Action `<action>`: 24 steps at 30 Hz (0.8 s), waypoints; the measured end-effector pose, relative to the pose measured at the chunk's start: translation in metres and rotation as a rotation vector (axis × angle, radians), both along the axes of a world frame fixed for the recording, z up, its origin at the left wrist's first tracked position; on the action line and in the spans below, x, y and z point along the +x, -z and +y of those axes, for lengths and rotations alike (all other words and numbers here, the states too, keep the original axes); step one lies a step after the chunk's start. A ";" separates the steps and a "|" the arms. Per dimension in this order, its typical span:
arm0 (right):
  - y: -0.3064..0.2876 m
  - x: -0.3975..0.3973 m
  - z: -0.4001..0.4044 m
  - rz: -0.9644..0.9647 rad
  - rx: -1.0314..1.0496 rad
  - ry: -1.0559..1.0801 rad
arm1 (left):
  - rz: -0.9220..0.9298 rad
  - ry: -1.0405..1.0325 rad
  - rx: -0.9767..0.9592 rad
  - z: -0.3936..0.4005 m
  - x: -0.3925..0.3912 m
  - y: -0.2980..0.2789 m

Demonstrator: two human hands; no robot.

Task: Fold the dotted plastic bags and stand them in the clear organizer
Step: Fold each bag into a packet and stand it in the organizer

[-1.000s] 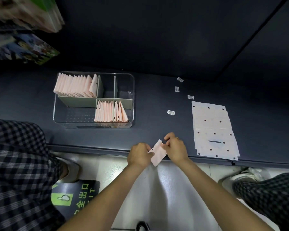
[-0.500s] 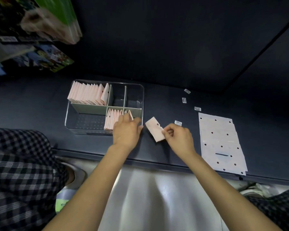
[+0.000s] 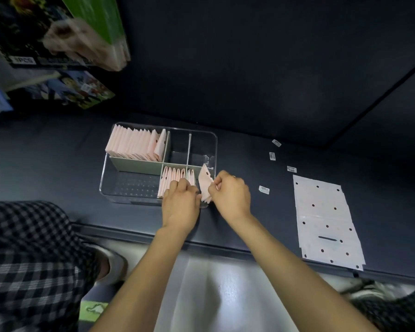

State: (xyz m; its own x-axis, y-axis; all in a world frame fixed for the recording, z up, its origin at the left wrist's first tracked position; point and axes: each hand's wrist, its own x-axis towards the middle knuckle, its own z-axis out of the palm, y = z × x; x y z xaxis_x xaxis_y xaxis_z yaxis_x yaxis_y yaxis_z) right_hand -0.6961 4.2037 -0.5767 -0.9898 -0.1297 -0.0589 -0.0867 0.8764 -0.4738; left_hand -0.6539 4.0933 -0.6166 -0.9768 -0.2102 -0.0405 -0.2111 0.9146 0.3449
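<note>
change: the folded bag (image 3: pixel 205 184) went from over the counter to the organizer (image 3: pixel 215 149)'s 4 o'clock slot
right hand (image 3: pixel 230 195): pinching it
left hand (image 3: pixel 181 202): parting the row (image 3: pixel 175 178), fingers curled
meaning: nearly stood up; flat stack (image 3: pixel 326 221) at 3 o'clock waits

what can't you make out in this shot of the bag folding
Head view only:
- Lower end of the folded bag: hidden behind the right hand, so its seating in the organizer is unclear.
- Left hand fingertips: hidden among the standing bags; grip unclear.
- Small labels: print too small.
- Boxes top left: blurred, cut by the edge.
</note>
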 end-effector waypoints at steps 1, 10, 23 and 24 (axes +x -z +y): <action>0.000 0.000 -0.004 -0.004 0.018 -0.005 | 0.010 -0.009 0.004 -0.001 0.000 0.001; -0.002 -0.003 -0.019 0.006 0.090 0.040 | 0.071 -0.125 0.056 -0.007 -0.009 0.002; 0.026 0.005 -0.028 -0.248 0.021 0.060 | 0.197 -0.185 0.387 -0.008 -0.004 0.004; 0.027 0.004 -0.028 -0.260 0.002 0.058 | 0.195 -0.166 0.374 -0.008 -0.004 0.005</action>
State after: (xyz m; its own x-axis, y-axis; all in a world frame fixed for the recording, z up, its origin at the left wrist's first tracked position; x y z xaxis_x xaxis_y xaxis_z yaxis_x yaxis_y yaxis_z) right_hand -0.6919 4.1757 -0.6035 -0.9471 -0.0728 -0.3125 0.0882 0.8773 -0.4717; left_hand -0.6575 4.0856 -0.6219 -0.9281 -0.3704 0.0381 -0.2426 0.6790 0.6929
